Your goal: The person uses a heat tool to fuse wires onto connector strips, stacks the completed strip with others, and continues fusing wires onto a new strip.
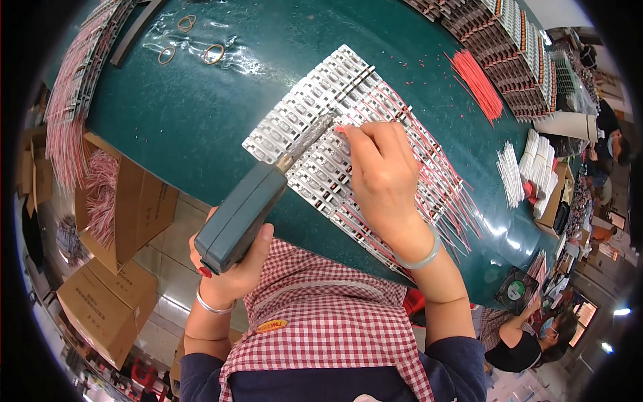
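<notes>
Your left hand (231, 281) curls closed round boxy dark-green plastic tool (242, 211), presumably steadying metal nose (286, 163) over white rectangular-module panel (301, 100) on glossy green table (221, 114). Your right hand (385, 171), fingertips nearly together, pinches tiny red piece (340, 128) beside nose, likely for precision.

Left head-worn fisheye: close above right-hand fingers (362, 145), facing down; gingham apron (321, 331) this side, green tabletop (207, 120) beyond.
</notes>
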`<state>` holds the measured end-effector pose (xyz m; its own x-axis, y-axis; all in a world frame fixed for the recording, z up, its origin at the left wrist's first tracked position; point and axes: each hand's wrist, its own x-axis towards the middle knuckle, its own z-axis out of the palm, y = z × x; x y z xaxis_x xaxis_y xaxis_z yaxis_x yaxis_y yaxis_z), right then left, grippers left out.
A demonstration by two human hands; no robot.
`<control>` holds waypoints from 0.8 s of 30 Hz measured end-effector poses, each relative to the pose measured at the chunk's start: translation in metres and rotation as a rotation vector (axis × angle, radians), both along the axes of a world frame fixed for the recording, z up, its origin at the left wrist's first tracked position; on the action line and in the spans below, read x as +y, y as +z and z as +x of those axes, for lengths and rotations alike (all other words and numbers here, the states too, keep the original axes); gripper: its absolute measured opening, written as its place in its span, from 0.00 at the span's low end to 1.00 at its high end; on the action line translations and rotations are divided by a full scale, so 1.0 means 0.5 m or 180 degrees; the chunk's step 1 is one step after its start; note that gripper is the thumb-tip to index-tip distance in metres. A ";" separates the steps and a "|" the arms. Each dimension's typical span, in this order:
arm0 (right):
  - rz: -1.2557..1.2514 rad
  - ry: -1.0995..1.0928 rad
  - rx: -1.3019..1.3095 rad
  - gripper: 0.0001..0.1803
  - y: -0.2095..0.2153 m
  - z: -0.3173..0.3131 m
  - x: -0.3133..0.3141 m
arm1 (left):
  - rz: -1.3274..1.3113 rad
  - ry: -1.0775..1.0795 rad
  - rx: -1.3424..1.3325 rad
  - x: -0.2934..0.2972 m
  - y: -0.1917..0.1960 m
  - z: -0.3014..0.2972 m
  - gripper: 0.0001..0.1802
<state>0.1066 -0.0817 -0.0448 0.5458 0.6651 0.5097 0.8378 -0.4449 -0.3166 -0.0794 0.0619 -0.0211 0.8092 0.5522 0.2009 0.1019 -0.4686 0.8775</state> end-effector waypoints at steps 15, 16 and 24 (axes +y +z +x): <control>-0.0035 0.0044 0.0091 0.12 -0.006 -0.024 0.002 | -0.0258 -0.0012 0.0132 -0.001 -0.002 -0.011 0.10; -0.0033 0.0060 0.0077 0.12 -0.005 -0.024 0.002 | -0.0276 -0.0029 0.0125 -0.002 -0.002 -0.009 0.10; -0.0122 0.0087 0.0099 0.12 -0.002 -0.026 0.003 | -0.0242 -0.0106 0.0275 0.000 0.008 -0.011 0.08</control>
